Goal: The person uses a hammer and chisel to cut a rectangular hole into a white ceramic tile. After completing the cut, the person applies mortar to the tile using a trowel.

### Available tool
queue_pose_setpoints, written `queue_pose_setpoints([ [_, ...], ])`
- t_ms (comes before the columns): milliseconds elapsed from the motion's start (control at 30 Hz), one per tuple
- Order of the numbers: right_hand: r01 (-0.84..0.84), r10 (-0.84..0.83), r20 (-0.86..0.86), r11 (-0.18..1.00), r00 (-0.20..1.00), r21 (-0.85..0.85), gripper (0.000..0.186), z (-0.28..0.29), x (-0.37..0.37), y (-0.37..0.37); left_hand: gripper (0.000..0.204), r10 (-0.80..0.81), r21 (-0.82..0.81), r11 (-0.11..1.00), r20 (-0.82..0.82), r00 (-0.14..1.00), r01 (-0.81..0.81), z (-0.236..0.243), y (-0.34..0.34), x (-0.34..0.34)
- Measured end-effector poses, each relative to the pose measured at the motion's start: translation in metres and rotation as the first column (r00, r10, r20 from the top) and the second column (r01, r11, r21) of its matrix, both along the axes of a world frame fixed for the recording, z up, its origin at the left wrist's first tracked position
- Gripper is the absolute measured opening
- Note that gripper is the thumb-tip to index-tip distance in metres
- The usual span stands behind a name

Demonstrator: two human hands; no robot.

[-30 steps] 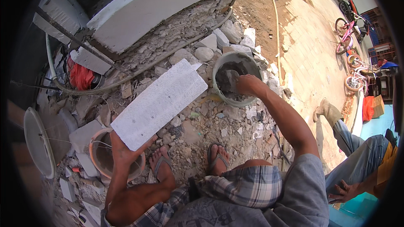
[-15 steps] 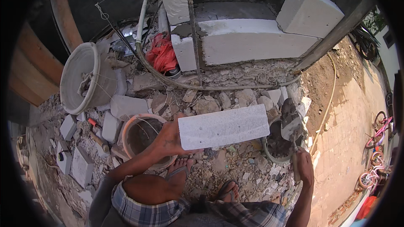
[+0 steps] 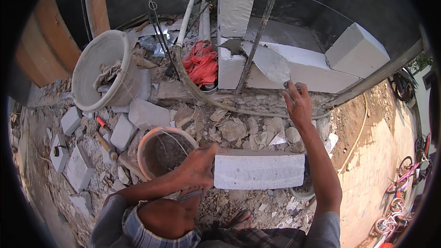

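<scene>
My left hand [image 3: 198, 163] is closed on the left end of a white lightweight concrete block [image 3: 259, 172], held level above the rubble in front of me. My right hand [image 3: 298, 103] grips a trowel, its handle mostly hidden by the fingers. The broad grey trowel blade [image 3: 268, 62] reaches up and left to the low white block wall [image 3: 303, 76], next to a thin upright steel bar [image 3: 261, 32]. Grey mortar [image 3: 232, 46] lies on the short block just left of the bar. Behind the held block and my right forearm, a bucket [image 3: 301, 195] is mostly hidden.
An orange-rimmed bucket [image 3: 146, 149] stands near my left forearm, and a large pale tub [image 3: 79, 80] farther left. A hammer [image 3: 106, 146] lies among loose blocks [image 3: 80, 167]. A hose [image 3: 216, 103] runs along the wall's foot, near a red plastic bag [image 3: 200, 64]. Small bicycles [image 3: 390, 218] stand far right.
My right hand has lifted the trowel from the right-hand bucket up and left to the wall. The held block has shifted slightly right and lower in view. My view has shifted as well.
</scene>
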State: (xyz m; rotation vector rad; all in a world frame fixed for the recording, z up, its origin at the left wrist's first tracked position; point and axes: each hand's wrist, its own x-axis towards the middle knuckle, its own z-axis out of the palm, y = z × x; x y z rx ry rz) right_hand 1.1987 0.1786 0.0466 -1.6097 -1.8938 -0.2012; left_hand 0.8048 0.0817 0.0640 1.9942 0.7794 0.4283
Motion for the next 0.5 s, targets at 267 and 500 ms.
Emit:
queue_pose_setpoints([
  [267, -0.096, 0.075, 0.308, 0.994, 0.948, 0.055, 0.042, 0.005, 0.02, 0.021, 0.09, -0.036, 0.105, 0.994, 0.086, 0.996, 0.027, -0.01, -0.001, -0.002],
  [500, 0.043, -0.036, 0.141, 0.998, 0.989, -0.049, 0.041, 0.046, 0.035, -0.031, 0.093, -0.043, 0.109, 0.993, 0.061, 0.997, 0.037, -0.009, 0.002, -0.002],
])
